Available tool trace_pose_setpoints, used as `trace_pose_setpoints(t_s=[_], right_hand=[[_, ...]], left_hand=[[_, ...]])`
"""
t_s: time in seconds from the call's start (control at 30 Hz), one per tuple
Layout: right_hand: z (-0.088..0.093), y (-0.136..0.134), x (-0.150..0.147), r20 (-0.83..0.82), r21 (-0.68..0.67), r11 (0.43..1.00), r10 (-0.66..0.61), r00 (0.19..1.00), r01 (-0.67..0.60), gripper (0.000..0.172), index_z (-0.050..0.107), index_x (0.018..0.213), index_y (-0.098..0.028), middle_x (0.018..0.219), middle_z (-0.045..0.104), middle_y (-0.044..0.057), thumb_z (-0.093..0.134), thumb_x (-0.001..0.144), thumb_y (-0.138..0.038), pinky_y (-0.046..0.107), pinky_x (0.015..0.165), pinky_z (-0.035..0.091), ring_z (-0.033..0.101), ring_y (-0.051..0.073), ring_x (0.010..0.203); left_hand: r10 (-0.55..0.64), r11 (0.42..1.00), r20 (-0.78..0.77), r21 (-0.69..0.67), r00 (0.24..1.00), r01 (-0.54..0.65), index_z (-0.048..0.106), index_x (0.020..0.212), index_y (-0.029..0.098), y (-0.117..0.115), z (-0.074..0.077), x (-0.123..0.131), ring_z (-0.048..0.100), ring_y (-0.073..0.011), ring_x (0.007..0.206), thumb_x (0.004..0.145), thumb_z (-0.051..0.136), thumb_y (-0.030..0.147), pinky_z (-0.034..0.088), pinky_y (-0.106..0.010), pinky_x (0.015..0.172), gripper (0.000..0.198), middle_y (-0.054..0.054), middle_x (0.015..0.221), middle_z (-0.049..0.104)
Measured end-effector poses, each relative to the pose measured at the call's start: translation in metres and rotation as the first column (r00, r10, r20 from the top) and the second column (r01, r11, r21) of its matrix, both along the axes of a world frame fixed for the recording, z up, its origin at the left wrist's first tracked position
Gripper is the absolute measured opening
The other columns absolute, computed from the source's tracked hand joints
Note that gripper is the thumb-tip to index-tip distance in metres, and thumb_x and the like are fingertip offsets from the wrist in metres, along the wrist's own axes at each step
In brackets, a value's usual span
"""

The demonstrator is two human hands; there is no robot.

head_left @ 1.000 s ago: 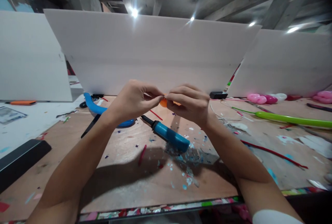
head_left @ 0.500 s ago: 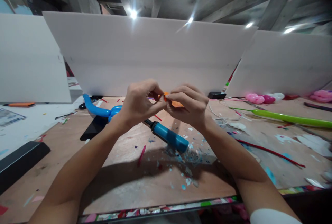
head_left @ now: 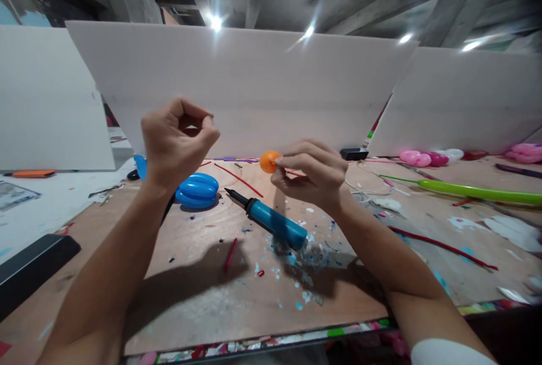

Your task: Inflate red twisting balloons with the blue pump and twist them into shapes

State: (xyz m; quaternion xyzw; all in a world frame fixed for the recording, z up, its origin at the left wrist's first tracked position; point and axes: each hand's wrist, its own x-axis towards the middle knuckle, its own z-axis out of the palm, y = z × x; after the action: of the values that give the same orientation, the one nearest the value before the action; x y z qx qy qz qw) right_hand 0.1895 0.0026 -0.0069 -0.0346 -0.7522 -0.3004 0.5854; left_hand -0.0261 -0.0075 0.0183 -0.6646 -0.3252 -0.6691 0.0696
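right hand [head_left: 311, 176] up over the middle of the bench [head_left: 203, 297], toward its far edge. thumb and forefinger nipped tight on the neck of a small round orange balloon [head_left: 270, 161], likely to keep the air in. left hand [head_left: 178, 136] held higher and clear of it, fingers curled, thumb tip meeting forefinger, nothing visible between them. blue pump [head_left: 273, 223] lies slantwise below the hands, within easy reach. blue balloon [head_left: 197, 190] sits toward the far left, green balloon [head_left: 474, 194] far right.
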Motion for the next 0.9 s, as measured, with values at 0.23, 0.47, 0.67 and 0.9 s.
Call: trace_pose_setpoints(t_s=[0.23,0.47,0.67,0.9], right_hand=[[0.0,0.002,-0.001,-0.126,-0.433,0.886,0.119,0.985,-0.163,0.01,0.063,0.081,-0.023,0.072,0.066,-0.001,0.062,0.079,-0.014,0.028,0.058,0.05,0.06,0.012,0.064],[-0.002,0.006,0.0,-0.137,-0.513,0.823,0.203,0.97,-0.245,0.009,0.064,0.085,-0.023,0.075,0.064,0.0,0.059,0.082,-0.016,0.027,0.062,0.051,0.06,0.012,0.068],[0.006,0.001,0.001,0.02,-0.533,0.84,0.132,0.991,-0.101,0.01,0.065,0.088,-0.018,0.08,0.065,0.002,0.067,0.078,-0.018,0.027,0.068,0.051,0.058,0.012,0.071],[0.0,0.008,-0.001,-0.073,-0.567,0.807,0.151,0.986,-0.165,0.01,0.066,0.088,-0.017,0.077,0.068,0.001,0.063,0.08,-0.014,0.026,0.066,0.051,0.06,0.011,0.069]], left_hand=[[-0.523,0.845,-0.28,-0.298,0.805,0.445,0.066,0.104,0.018,-0.003,-0.003,0.013,0.066,-0.0192,0.099,0.072,0.077,0.035,0.055,-0.035,0.094,0.038,-0.006,0.106,0.07],[-0.461,0.881,-0.332,-0.281,0.823,0.38,0.066,0.106,0.02,0.001,-0.015,0.028,0.068,-0.0195,0.094,0.078,0.071,0.033,0.055,-0.033,0.088,0.032,-0.008,0.102,0.072],[-0.149,0.981,-0.396,0.058,0.906,0.187,0.07,0.092,0.023,0.004,-0.019,0.028,0.069,-0.0163,0.086,0.08,0.069,0.026,0.053,-0.026,0.079,0.012,-0.004,0.094,0.074],[-0.023,0.986,-0.406,0.139,0.913,0.087,0.07,0.086,0.022,0.005,-0.016,0.027,0.066,-0.0159,0.083,0.08,0.067,0.024,0.051,-0.027,0.077,0.007,-0.004,0.091,0.072]])
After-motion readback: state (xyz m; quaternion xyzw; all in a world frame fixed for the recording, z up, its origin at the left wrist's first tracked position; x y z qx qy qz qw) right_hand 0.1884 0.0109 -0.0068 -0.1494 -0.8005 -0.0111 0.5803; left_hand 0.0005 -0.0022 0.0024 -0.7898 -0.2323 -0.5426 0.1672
